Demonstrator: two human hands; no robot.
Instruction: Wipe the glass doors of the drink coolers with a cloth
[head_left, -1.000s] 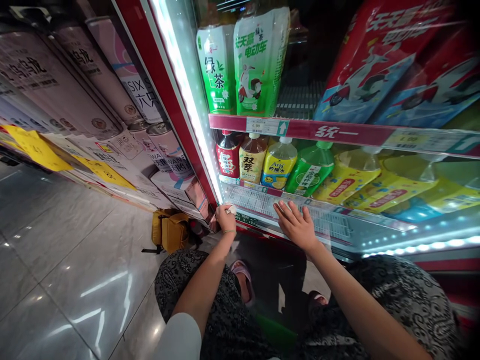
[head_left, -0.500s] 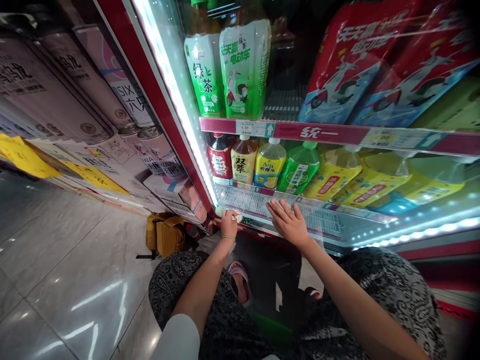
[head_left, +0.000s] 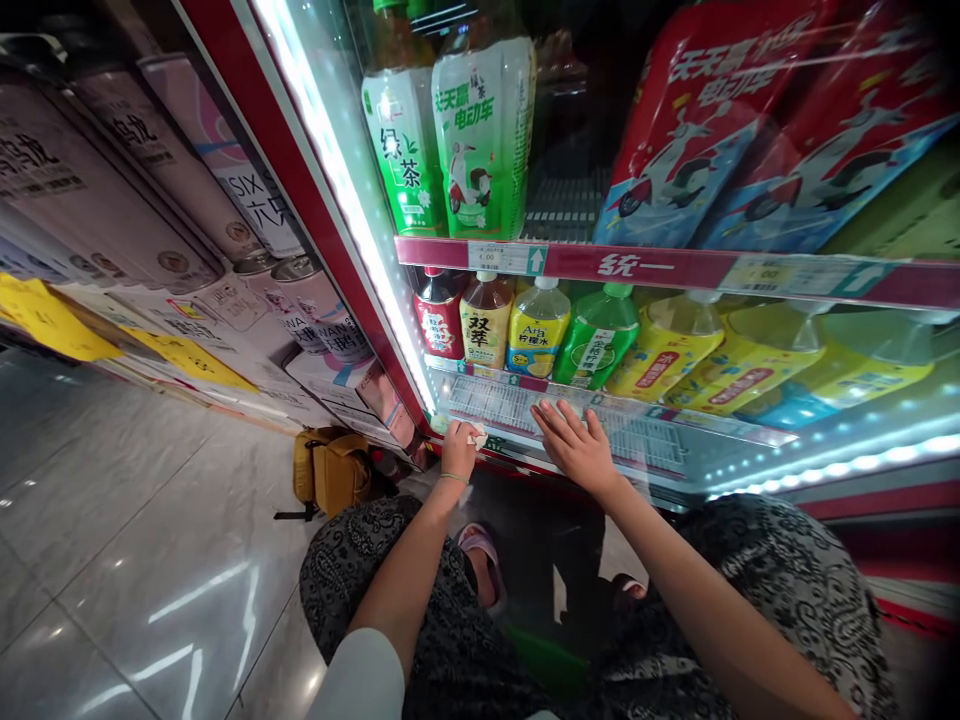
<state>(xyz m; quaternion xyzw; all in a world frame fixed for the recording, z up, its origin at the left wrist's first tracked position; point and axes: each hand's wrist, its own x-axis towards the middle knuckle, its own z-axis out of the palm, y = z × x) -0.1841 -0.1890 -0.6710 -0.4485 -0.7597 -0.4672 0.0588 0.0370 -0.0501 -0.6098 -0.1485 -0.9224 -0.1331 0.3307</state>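
My left hand (head_left: pixel 459 449) is closed on a small crumpled white piece (head_left: pixel 478 436), low at the left corner of a glass-fronted drinks cooler. Fingers spread, my right hand (head_left: pixel 576 445) lies against the lower part of the glass (head_left: pixel 645 478) and holds nothing. Behind the glass, just above my hands, is a bare wire rack (head_left: pixel 491 398). Over it stands a row of bottles, among them a green one (head_left: pixel 598 340) and a yellow-labelled one (head_left: pixel 538 330). Larger green tea bottles (head_left: pixel 484 150) stand on the upper shelf.
A yellow-brown bag (head_left: pixel 340 472) sits on the tiled floor (head_left: pixel 112 520) left of my knees. Stacked pink cartons and cans (head_left: pixel 337 335) fill the shelf at the left. My sandalled foot (head_left: pixel 480 565) is below my left hand. A red frame (head_left: pixel 330 210) edges the cooler.
My left hand and the white piece have shifted very slightly. My right hand stays spread at about the same spot on the glass.
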